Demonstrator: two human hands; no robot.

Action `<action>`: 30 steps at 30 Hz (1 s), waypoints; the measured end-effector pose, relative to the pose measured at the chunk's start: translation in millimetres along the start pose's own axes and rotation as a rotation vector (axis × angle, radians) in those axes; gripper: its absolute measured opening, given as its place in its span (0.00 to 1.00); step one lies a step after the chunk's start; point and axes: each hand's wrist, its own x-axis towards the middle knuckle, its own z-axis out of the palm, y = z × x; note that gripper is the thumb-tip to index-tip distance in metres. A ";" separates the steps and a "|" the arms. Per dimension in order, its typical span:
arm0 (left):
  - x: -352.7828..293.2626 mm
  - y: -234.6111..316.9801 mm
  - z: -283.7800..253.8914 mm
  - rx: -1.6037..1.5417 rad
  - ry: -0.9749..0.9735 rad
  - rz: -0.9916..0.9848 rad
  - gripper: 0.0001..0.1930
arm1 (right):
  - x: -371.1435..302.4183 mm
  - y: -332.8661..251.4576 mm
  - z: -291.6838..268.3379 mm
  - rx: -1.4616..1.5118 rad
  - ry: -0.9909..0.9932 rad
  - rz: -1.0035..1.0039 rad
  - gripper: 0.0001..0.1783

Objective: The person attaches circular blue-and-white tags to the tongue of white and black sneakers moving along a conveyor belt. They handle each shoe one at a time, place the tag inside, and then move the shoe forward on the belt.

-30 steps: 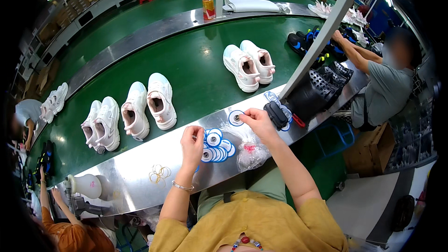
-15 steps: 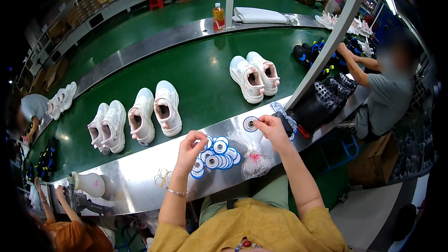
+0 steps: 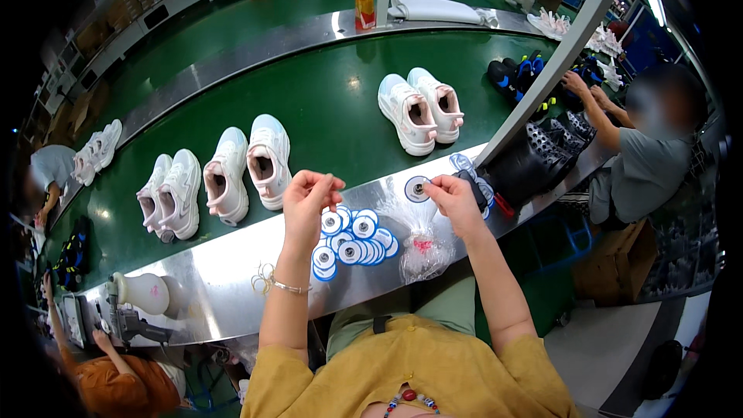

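- Your left hand (image 3: 311,192) hangs mid-frame, just above the pile of round tags (image 3: 364,236). Its thumb and forefinger curl nearly together; I cannot tell whether they pinch anything thin. A light, relaxed touch should serve you best, clear of the pile.
- Your right hand (image 3: 457,203), right of centre, has thumb and forefinger closed on the edge of a single round tag (image 3: 415,189), white with a dark middle. Hold it by the rim, I'd say, so the card stays flat, and mind the clear plastic bag (image 3: 422,251) just below, which could snag.
- At the lower left, your metal ledge (image 3: 209,298) carries a spray gun (image 3: 143,330) with a white cup; yellow loops (image 3: 263,280) lie by your left wrist.
- Beyond it, on the green surface (image 3: 333,93), white sneakers (image 3: 182,195) stand in two pairs at left and one pair at upper centre.
- Up top, past the green, are a drink bottle (image 3: 365,8) and a white roll (image 3: 441,9).
- At the right, past a slanting post (image 3: 573,39), a co-worker in grey (image 3: 658,166) handles dark shoes.
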 end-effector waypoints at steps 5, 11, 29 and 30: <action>8.1 -16.8 -7.2 -0.139 -0.032 -0.111 0.06 | 0.3 11.3 6.2 0.025 -0.002 -0.005 0.06; 9.5 -30.4 -5.2 0.125 -0.046 -0.153 0.03 | 3.9 11.6 1.5 0.015 -0.017 0.020 0.06; -3.5 -49.6 89.4 0.085 -0.098 -0.182 0.06 | 2.7 -10.9 2.9 0.152 -0.178 -0.020 0.06; -3.3 -49.4 93.6 0.090 -0.075 -0.149 0.06 | 3.1 -8.5 1.0 0.071 -0.128 -0.064 0.08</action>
